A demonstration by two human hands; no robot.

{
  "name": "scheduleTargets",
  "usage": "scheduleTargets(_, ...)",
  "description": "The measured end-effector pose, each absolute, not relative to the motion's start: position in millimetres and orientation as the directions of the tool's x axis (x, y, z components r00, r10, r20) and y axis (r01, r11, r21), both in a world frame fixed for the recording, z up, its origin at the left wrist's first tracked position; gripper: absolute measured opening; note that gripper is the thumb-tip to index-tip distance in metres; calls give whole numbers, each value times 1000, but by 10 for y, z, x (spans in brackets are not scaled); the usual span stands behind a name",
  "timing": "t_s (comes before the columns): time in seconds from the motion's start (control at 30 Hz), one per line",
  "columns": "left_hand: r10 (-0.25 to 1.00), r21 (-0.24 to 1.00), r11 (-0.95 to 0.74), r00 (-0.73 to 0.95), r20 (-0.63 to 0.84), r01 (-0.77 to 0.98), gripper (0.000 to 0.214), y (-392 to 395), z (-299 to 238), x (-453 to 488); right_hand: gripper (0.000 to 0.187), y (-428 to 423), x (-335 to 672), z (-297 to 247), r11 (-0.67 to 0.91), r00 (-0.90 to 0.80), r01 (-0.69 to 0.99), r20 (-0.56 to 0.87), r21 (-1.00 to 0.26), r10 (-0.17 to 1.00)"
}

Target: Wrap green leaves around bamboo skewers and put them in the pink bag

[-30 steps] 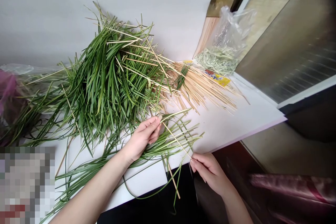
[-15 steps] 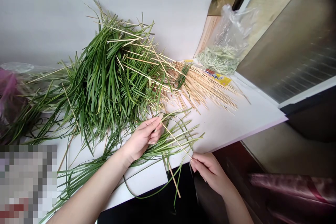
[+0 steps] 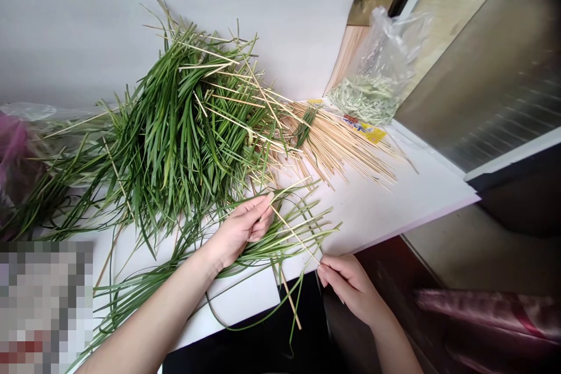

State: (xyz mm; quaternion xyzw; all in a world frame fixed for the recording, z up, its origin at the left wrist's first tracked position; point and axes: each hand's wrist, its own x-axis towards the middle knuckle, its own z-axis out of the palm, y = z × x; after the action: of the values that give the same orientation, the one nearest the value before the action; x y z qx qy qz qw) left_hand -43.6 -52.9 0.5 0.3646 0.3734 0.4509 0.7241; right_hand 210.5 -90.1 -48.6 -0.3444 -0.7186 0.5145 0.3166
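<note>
A large heap of long green leaves lies on a white board, with thin bamboo skewers poking out of it and fanning to the right. My left hand curls around a smaller bunch of green leaves at the board's near side. One skewer runs from those fingers to my right hand. Its fingertips pinch near the skewer's lower end, by the board's edge. Another skewer hangs past the edge below.
A clear plastic bag of pale dried leaves stands beyond the skewers, beside a yellow printed wrapper. A bag with purple contents sits far left. Pink cloth lies lower right, past the board's edge, above a dark floor.
My left hand has shifted slightly right and closed a little more around the leaves. My right hand has barely moved.
</note>
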Motion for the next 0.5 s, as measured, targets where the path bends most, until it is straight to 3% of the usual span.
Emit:
scheduleTargets(0.23,930,885,317,295,-219,-341,43,-537,17,-398,39,-909,2102,-493,227,-556,175,94,-958,826)
scheduleTargets(0.5,996,961,89,37,-82,-262,28,-534,69,-407,40,-923,2115,-482,186,-546,185,56,-965,836)
